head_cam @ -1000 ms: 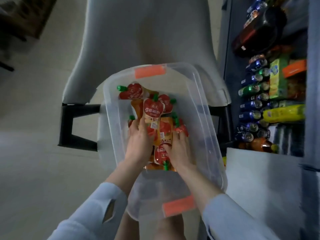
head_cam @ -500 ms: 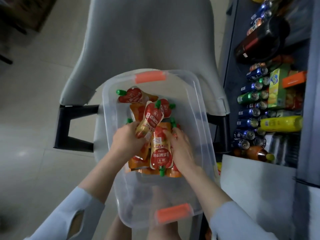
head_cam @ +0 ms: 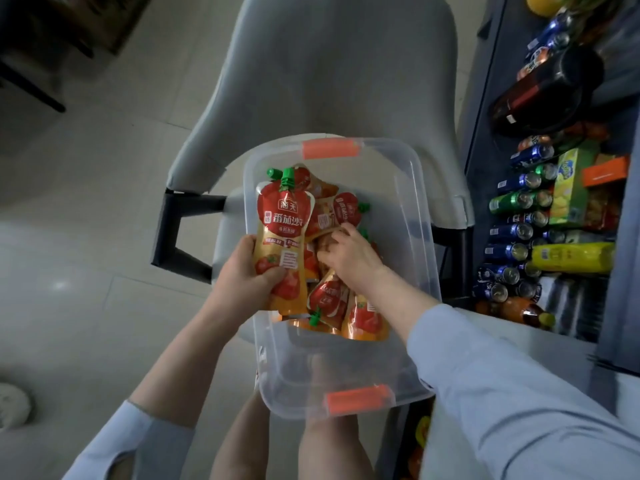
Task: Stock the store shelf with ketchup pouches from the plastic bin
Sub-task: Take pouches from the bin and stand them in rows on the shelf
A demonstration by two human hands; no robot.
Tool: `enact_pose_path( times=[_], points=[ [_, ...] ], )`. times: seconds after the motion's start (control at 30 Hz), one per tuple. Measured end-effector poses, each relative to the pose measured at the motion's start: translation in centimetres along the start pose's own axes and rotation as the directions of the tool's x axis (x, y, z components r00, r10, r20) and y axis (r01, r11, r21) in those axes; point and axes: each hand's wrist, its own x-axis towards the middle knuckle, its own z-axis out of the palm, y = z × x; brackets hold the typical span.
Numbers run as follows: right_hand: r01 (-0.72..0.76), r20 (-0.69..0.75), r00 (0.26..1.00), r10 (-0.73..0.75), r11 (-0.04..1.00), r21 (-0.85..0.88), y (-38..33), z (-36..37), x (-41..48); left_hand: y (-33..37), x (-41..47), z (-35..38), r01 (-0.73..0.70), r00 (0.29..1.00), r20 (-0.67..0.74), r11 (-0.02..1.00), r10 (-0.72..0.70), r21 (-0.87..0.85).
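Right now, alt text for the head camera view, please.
A left hand holds a ketchup pouch over a clear plastic bin while the right hand reaches among more pouches inside it. A store shelf of drink cans stands at right.

On the chair (head_cam: 329,81) seat, straight ahead, the plastic bin (head_cam: 415,237), with a heap of ketchup pouches (head_cam: 363,317) inside, toward its left and middle. Over the bin's left edge, one pouch (head_cam: 282,223) upright in the left hand (head_cam: 242,271); just right of it, the right hand (head_cam: 349,254) down among the heap. Right of chair and bin, the store shelf (head_cam: 485,133), with cans (head_cam: 512,233) and bottles (head_cam: 543,95) lying in rows.
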Motion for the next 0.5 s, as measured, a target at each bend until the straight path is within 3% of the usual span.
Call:
enact_pose_path(
  times=[0.07, 0.13, 0.2, 0.27, 0.33, 0.37, 0.43, 0.47, 0.5],
  points=[
    [-0.094, 0.226, 0.968, 0.110, 0.992, -0.084, -0.7, -1.8, -0.3, -0.1, -0.4, -0.4, 0.023, 1.000, 0.011, 0.999, -0.022, -0.032],
    [-0.211, 0.354, 0.901, 0.250, 0.967, -0.144, -1.4, -3.4, -1.8, 0.2, -1.1, -0.9, 0.033, 0.999, 0.012, 0.998, -0.032, -0.058],
    [-0.363, 0.363, 0.857, 0.365, 0.929, -0.074, -2.4, -4.8, -4.2, 0.7, -2.3, -1.3, 0.030, 0.999, 0.013, 0.996, -0.029, -0.080],
    [-0.557, 0.364, 0.794, 0.487, 0.823, 0.115, -3.6, -6.0, -6.7, 1.6, -4.0, -1.7, 0.012, 1.000, 0.030, 0.994, -0.009, -0.107],
    [-0.741, 0.428, 0.670, 0.606, 0.576, 0.345, -4.7, -7.6, -9.0, 2.5, -6.0, -2.1, -0.018, 0.998, 0.051, 0.991, 0.025, -0.132],
    [-0.792, 0.488, 0.598, 0.636, 0.373, 0.483, -5.2, -8.4, -10.1, 3.0, -7.0, -2.3, -0.033, 0.997, 0.060, 0.989, 0.042, -0.142],
    [-0.714, 0.589, 0.511, 0.627, -0.072, 0.696, -6.1, -10.5, -12.3, 3.9, -9.1, -2.4, -0.063, 0.994, 0.078, 0.986, 0.076, -0.155],
    [-0.629, 0.614, 0.486, 0.622, -0.238, 0.740, -6.7, -11.8, -13.5, 4.4, -10.1, -2.4, -0.081, 0.992, 0.088, 0.985, 0.096, -0.154],
    [-0.550, 0.622, 0.472, 0.625, -0.342, 0.762, -7.2, -12.9, -14.8, 4.9, -11.0, -2.2, -0.103, 0.987, 0.104, 0.984, 0.119, -0.147]
  ],
)
